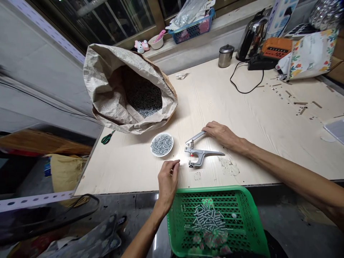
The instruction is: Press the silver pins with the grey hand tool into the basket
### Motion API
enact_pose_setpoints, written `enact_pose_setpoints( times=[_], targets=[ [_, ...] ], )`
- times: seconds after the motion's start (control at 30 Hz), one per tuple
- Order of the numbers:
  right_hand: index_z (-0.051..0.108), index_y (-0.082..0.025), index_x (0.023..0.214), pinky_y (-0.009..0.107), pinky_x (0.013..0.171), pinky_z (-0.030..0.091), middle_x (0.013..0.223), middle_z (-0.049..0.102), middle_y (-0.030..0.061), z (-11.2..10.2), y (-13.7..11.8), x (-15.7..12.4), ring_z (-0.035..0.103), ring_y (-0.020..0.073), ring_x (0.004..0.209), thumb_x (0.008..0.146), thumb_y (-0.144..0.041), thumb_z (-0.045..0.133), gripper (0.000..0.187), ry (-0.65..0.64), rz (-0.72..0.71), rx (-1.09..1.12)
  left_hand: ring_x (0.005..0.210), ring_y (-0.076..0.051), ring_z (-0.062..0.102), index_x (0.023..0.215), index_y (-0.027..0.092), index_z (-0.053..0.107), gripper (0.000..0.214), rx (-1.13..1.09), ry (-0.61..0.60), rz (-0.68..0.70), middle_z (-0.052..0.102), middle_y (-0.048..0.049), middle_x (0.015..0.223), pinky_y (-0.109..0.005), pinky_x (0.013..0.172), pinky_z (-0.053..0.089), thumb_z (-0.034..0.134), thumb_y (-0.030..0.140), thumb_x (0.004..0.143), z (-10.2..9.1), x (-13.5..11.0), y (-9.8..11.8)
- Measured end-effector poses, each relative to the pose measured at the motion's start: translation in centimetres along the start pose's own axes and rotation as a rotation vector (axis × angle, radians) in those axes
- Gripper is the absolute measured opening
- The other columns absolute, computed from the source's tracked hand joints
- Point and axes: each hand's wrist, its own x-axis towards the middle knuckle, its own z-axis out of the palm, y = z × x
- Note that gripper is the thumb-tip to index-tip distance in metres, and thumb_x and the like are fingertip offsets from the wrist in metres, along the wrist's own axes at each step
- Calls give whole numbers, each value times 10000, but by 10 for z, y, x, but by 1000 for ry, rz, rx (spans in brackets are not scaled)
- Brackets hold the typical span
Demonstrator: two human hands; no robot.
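My right hand [215,132] is closed over the end of the raised upper lever of grey metal hand-press pliers [200,154], which look like snap-fastener pliers. Their spring and a red tip show between the spread handles. My left hand [168,175] is just left of the pliers' jaw, thumb and index finger pressed together. Whatever they pinch, if anything, is too small to make out. Beyond that hand a white bowl [162,144] is heaped with small silver metal pieces. Below the pliers, a green plastic basket [251,218] holds a loose pile of screws [209,218].
A large open sack [107,104] with dark metal pieces inside stands at the back left. Green-handled scissors [106,138] lie at the left table edge. A lidded metal canister [226,56], a kettle [251,36] and an orange-black battery charger [275,48] with a cable stand at the back right.
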Motion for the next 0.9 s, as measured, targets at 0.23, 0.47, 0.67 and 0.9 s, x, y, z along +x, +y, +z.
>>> enact_pose_setpoints(
  times=[0.23,0.47,0.67,0.9],
  targets=[
    [629,-158,1048,342,745,461,992,612,115,-2,25,-16,530,224,927,991,-202,320,318,5,56,11,859,-190,600,1079,177,656,213,195,-126,178,619,-68,927,-310,743,500,505,220,934,12,8,5],
    [627,-177,995,331,699,463,946,606,101,8,21,-22,515,224,903,996,-226,292,339,7,54,1,876,-222,576,915,151,642,177,324,-302,208,623,-79,893,-351,763,504,473,103,903,29,7,10],
    [617,-185,990,334,696,470,1007,609,97,17,25,-25,518,231,944,996,-216,295,324,32,58,7,831,-189,592,970,170,643,193,152,-395,325,641,-57,888,-298,709,516,494,84,884,-5,-40,32],
    [625,-179,1009,345,689,482,1007,615,107,18,22,-25,531,240,944,991,-214,309,318,64,70,14,873,-226,594,942,151,678,220,462,-54,89,648,-98,910,-311,684,479,478,244,938,-38,35,22]
  ],
)
